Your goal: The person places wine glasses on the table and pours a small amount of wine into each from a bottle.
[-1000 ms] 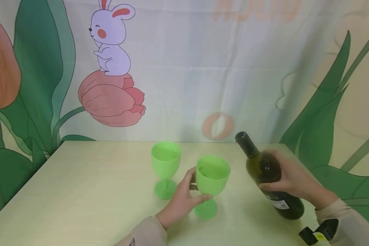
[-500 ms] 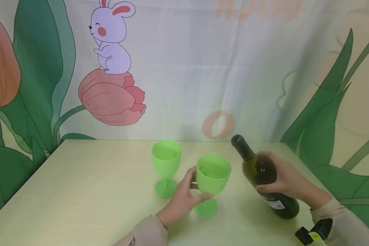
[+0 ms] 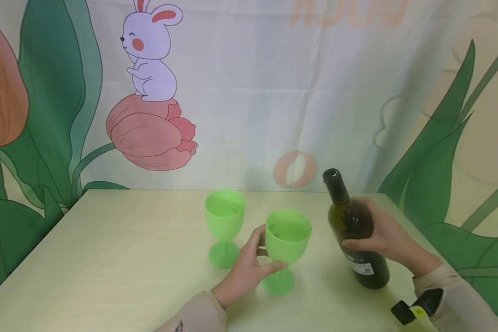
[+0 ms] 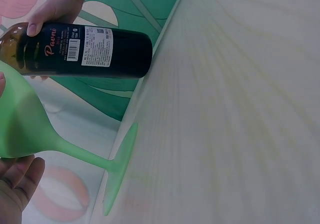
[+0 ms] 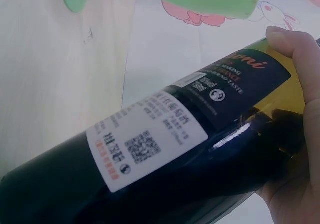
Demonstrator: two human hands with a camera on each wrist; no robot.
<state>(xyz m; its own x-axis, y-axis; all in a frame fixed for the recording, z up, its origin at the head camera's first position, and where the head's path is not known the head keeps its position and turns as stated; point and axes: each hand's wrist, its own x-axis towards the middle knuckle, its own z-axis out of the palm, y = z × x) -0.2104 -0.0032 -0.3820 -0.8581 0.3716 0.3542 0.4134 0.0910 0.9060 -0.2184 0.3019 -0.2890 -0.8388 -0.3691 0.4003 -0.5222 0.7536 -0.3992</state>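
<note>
My left hand [image 3: 249, 269] holds a green plastic goblet [image 3: 286, 242] by the lower part of its bowl, fingers behind and thumb in front. The goblet stands upright, its round foot at the tabletop. To its right, my right hand [image 3: 390, 235] grips a dark glass wine bottle [image 3: 365, 265] around the body. The bottle leans slightly left, its dark neck up and apart from the goblet. Printed labels on the wine bottle [image 4: 95, 46] show in both wrist views. Whether its base touches the table I cannot tell.
A second green goblet [image 3: 224, 221] stands upright behind and left of the held one. The pale table [image 3: 120, 258] ends at a cloth backdrop [image 3: 240, 106] printed with a rabbit and tulips. A black device [image 3: 417, 306] sits on my right wrist.
The wine bottle first shifted left, then swung more upright, its mouth rising and its base moving left. My right hand moved left with it. My left hand and both goblets stayed put.
</note>
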